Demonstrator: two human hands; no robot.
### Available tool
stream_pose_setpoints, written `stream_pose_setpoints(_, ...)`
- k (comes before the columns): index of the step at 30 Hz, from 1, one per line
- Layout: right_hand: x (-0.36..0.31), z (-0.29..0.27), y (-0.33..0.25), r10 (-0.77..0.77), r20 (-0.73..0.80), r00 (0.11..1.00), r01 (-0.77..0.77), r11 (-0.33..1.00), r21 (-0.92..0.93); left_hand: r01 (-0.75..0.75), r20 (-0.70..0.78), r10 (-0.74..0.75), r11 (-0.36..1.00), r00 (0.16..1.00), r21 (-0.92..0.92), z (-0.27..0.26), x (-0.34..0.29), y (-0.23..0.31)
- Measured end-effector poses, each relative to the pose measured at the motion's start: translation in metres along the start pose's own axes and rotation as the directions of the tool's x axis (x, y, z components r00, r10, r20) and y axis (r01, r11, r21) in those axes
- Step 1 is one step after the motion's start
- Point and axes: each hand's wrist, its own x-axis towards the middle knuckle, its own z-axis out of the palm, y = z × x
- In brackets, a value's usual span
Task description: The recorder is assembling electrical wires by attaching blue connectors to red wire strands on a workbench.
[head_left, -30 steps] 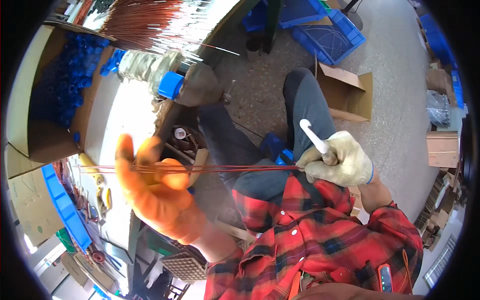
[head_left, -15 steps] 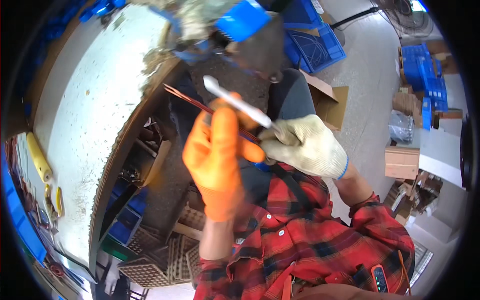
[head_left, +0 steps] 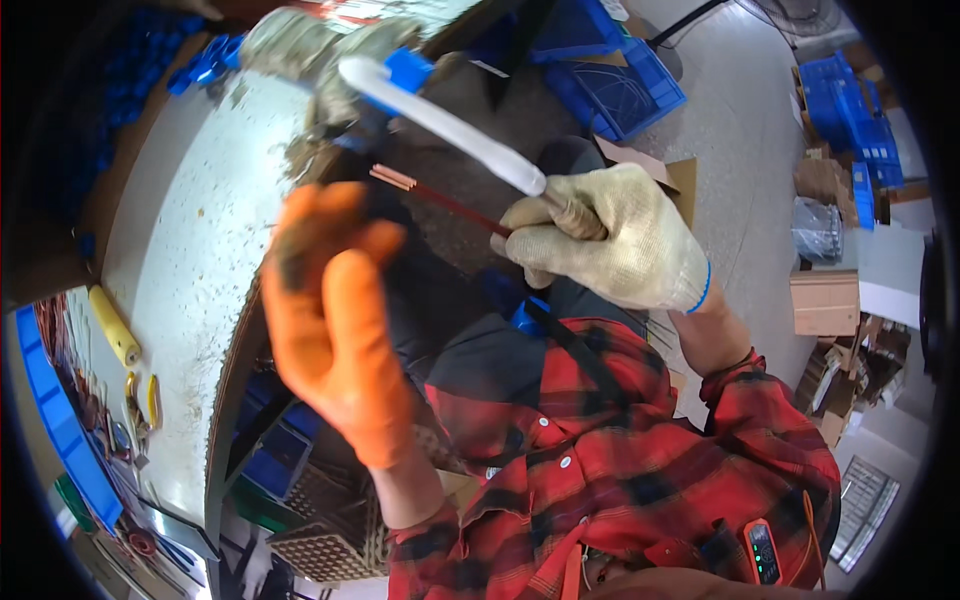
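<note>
My right hand (head_left: 625, 240), in a cream knit glove with a blue cuff edge, is closed around a bundle. A long white tube-like piece (head_left: 450, 128) with a bent tip points up and left from it. Below that piece, thin red-brown wires (head_left: 445, 200) with bare copper-coloured ends come out of the same grip. My left hand (head_left: 340, 320), in an orange glove with dark-stained fingertips, is raised beside the bench edge, left of the wire ends. Its fingers are apart, slightly blurred, with nothing seen in them.
A worn white workbench (head_left: 180, 240) curves along the left, with a yellow roller (head_left: 115, 325) and several hand tools on it. A blue crate (head_left: 625, 90) stands on the floor ahead. Cardboard boxes (head_left: 825, 303) are stacked at the right. A wicker-like basket (head_left: 325, 550) is below the bench.
My left hand has let go of the wires and moved left, opening. The right hand with the white piece and wires has shifted slightly up; the copper ends now show uncovered.
</note>
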Motion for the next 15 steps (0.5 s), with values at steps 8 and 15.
stream_pose_setpoints(8, 0.004, -0.026, 0.006, -0.180, -0.139, 0.974, 0.156, 0.973, -0.170, -0.436, 0.174, 0.401, 0.794, 0.899, 0.423, -0.012, 0.054, 0.030)
stream_pose_setpoints(15, 0.038, -0.047, -0.042, -0.363, 0.031, 0.931, 0.340, 0.835, -0.432, -0.799, 0.794, 0.212, 0.368, 0.570, 0.476, -0.038, 0.149, 0.097)
